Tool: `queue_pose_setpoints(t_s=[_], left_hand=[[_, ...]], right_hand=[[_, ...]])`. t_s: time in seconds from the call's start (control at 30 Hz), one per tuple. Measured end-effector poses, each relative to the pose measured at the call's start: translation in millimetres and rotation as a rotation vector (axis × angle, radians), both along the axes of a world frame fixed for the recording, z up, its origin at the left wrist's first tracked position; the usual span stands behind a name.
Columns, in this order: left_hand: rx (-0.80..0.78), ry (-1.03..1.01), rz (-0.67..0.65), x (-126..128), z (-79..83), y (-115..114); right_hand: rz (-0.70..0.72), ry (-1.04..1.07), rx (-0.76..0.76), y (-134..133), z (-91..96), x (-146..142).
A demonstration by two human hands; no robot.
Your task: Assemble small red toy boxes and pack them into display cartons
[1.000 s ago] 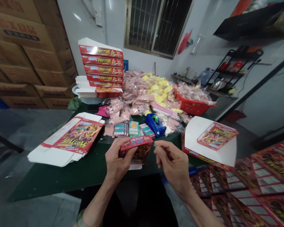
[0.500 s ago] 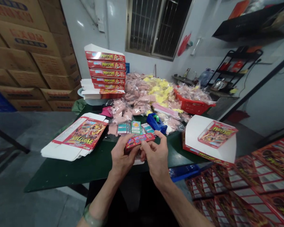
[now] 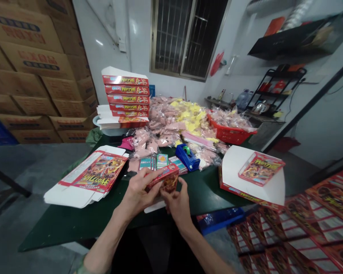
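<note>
Centre of frame, over the green table (image 3: 59,228): left hand (image 3: 138,192) and right hand (image 3: 177,205) both grip a small red printed carton (image 3: 163,178). Light, thin paperboard, crushable; hold by the edges.

The stacked red cartons (image 3: 126,94) read 我的刀盾 (gold characters, smaller print too blurred).

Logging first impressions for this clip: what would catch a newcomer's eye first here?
The small red printed box, held by the left hand and right hand, sits front and centre above the green table. Behind it, a big heap of pink and yellow bagged goods fills the table's middle, with a stack of red printed boxes at back left.
</note>
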State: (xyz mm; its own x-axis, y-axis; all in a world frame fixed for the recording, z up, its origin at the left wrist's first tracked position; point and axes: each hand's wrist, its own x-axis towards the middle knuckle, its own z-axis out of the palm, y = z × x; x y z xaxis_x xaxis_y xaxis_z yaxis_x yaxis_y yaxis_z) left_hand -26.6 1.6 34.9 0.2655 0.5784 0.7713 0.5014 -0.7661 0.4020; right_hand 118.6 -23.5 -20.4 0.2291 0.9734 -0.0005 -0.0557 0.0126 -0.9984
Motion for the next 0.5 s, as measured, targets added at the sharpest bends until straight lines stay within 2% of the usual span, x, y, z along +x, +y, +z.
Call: queue_pose_setpoints(t_s=[0.07,0.13,0.2,0.27,0.37,0.43,0.5], left_hand=[[-0.029,-0.074,0.041,-6,-2.8,-3],[-0.037,-0.192,0.186,-11,-10.1,-10],[-0.038,-0.319,0.384,-15,-20.1,-20],[-0.049,-0.401,0.505,-16,-29.6,-28],[-0.059,-0.400,0.452,-14,-37.2,-33],[-0.085,-0.408,0.405,-11,-38.4,-32],[-0.169,-0.496,0.413,-7,-39.9,-29]], right_hand=[[-0.007,-0.105,-0.008,0,-15.3,6],[-0.045,-0.175,0.047,2,-16.1,11],[-0.040,-0.142,0.119,4,-3.3,14],[-0.014,-0.012,0.166,7,14.8,14],[-0.023,0.179,0.197,9,31.9,10],[-0.048,0.203,0.198,10,32.6,7],[-0.072,0.180,0.197,12,29.9,7]])
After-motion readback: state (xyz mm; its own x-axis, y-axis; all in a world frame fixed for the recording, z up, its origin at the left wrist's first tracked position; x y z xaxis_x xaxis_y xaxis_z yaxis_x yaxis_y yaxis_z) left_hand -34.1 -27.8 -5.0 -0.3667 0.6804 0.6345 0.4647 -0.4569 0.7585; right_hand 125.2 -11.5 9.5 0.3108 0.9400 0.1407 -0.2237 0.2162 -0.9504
